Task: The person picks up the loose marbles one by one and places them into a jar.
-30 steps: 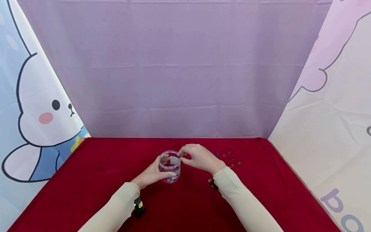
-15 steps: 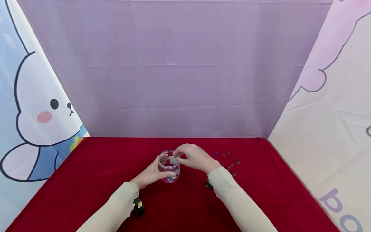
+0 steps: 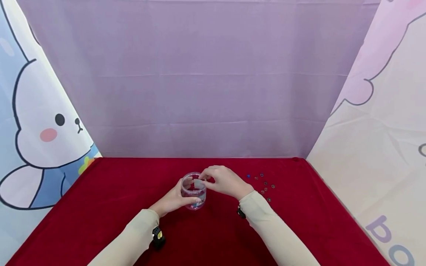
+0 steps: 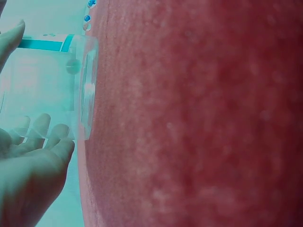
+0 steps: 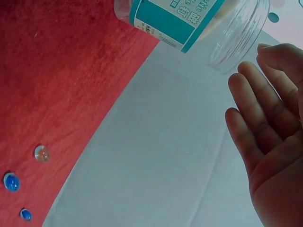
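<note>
A clear plastic jar (image 3: 193, 205) with a blue label is held over the red cloth by my left hand (image 3: 173, 199), thumb on the near side and fingers round the far side. Through its wall, the left wrist view shows a blurred round spot (image 4: 72, 66) near the mouth. My right hand (image 3: 227, 181) is at the jar's right rim, its thumb and fingertips over the opening. In the right wrist view the palm and fingers (image 5: 246, 90) of that hand are loosely bent, with nothing visible between them.
Several small glass marbles lie on the red cloth (image 3: 293, 221) to the right, among them a blue marble (image 3: 248, 176) and a clear one (image 5: 41, 153). A lilac curtain (image 3: 199, 92) stands behind, with printed cloth panels on both sides.
My right hand has moved left from beside the rim to over the jar's mouth. The small thing pinched in its fingertips no longer shows. My left hand keeps its hold on the jar.
</note>
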{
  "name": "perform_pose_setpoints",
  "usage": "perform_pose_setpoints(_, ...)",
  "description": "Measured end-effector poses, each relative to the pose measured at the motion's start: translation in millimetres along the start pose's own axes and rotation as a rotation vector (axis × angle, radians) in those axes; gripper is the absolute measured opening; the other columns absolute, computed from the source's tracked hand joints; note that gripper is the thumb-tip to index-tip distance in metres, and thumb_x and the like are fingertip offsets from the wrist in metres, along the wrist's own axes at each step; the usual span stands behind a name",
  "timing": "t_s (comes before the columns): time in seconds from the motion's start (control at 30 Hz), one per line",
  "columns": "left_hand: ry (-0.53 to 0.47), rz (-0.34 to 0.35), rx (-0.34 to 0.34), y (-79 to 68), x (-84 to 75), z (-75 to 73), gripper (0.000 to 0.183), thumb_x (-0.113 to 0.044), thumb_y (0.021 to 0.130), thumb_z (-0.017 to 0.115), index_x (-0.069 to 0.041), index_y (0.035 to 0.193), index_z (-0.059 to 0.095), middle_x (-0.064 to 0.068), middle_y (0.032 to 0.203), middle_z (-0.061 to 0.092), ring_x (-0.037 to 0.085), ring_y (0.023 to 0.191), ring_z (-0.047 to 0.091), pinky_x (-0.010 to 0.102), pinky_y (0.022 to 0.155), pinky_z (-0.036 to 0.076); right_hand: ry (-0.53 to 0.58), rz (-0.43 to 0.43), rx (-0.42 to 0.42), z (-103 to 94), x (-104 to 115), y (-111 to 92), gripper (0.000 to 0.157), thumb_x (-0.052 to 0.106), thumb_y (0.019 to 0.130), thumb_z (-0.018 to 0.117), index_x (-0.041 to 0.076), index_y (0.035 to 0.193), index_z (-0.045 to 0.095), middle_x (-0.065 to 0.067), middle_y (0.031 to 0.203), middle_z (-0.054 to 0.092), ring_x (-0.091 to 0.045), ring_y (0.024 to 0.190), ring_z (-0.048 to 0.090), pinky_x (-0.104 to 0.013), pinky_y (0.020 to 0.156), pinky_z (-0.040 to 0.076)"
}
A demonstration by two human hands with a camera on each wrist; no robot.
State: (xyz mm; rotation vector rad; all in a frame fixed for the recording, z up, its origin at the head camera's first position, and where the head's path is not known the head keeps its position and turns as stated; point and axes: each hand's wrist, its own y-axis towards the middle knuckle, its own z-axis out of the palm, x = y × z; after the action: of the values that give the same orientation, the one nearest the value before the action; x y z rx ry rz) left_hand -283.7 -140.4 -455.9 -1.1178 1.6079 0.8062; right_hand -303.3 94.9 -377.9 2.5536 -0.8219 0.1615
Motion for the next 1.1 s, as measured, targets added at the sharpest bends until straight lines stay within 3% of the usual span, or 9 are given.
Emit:
perform_pose_setpoints(0.83, 0.021, 0.012, -0.006, -1.8, 0.3, -0.2, 0.092, -0.033, 0.083, 0.084, -0.016, 0.153, 0.028, 0.008, 0.153, 0.038, 0.032, 0.136, 0.038, 0.057, 0.105, 0.041, -0.041, 0.165, 0.093, -14.7, -16.9, -38.1, 0.021, 0.024, 0.093, 0.075, 0.017, 0.113, 0.073, 0.007, 0.105, 0.068, -0.012, 0.094, 0.065, -0.026, 0.083, 0.054)
perform_pose_setpoints(1.1, 0.045, 0.018, -0.003, -0.8, 1.6, -1.5, 0.093, -0.037, 0.082, 0.083, -0.018, 0.153, 0.027, 0.007, 0.153, 0.037, 0.033, 0.137, 0.036, 0.055, 0.104, 0.043, -0.031, 0.175, 0.11, -16.5, -25.9, -52.8, 0.022, 0.02, 0.092, 0.075, 0.013, 0.112, 0.073, 0.005, 0.105, 0.069, -0.015, 0.094, 0.066, -0.028, 0.083, 0.055)
